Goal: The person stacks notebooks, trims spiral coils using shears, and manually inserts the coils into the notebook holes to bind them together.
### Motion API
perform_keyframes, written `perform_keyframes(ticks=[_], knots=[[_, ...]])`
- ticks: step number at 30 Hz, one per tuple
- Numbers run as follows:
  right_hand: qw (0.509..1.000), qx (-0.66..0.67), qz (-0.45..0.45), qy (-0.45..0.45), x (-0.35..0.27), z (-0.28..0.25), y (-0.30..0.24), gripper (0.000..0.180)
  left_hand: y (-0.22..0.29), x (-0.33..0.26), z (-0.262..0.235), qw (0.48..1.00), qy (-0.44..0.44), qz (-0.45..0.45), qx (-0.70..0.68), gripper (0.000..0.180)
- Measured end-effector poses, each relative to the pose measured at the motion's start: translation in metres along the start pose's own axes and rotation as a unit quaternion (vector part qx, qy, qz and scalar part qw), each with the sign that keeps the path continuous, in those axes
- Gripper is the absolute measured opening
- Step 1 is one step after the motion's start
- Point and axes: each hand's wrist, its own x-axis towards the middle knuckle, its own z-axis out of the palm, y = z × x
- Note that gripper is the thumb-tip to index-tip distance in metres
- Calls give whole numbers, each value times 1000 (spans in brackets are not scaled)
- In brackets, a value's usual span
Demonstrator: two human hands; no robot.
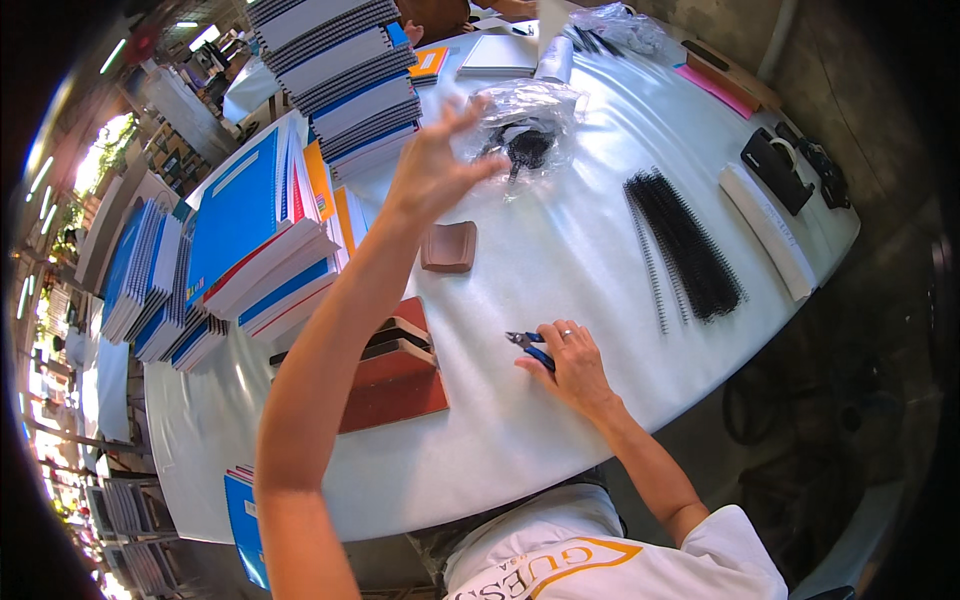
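Blue-handled metal cutters [538, 355] are gripped in right hand [575, 368]. Tall white-and-blue paper notebook stack [345, 85], far left, could be toppled if brushed by left hand [440, 165] (fingers splayed, empty).

Blue-handled cutters [535, 350] are held in the right hand [572, 368], left hand [440, 165] is raised, fingers spread, by a clear plastic bag [548, 112], black spiral coils [688, 245] are kinda laid out on the white table [570, 270] and notebooks [345, 85] are piled on the left
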Motion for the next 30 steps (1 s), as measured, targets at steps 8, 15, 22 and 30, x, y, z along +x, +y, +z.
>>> perform_keyframes(ticks=[8,15,22,30], knots=[[999,-24,-35,11,-14,-24,-2,30,77,-175,7,914,-61,106,387,56],[952,-115,-210,-191,-7,-53,-13,19,55,-528,-59,796,-216,-20,565,62],[819,-95,-481,-299,57,-58,-168,44,50,-592,-115,802,-224,-136,537,64],[644,-108,-748,-119,101,44,-311,44,22,-629,-143,799,-159,-96,573,48]])
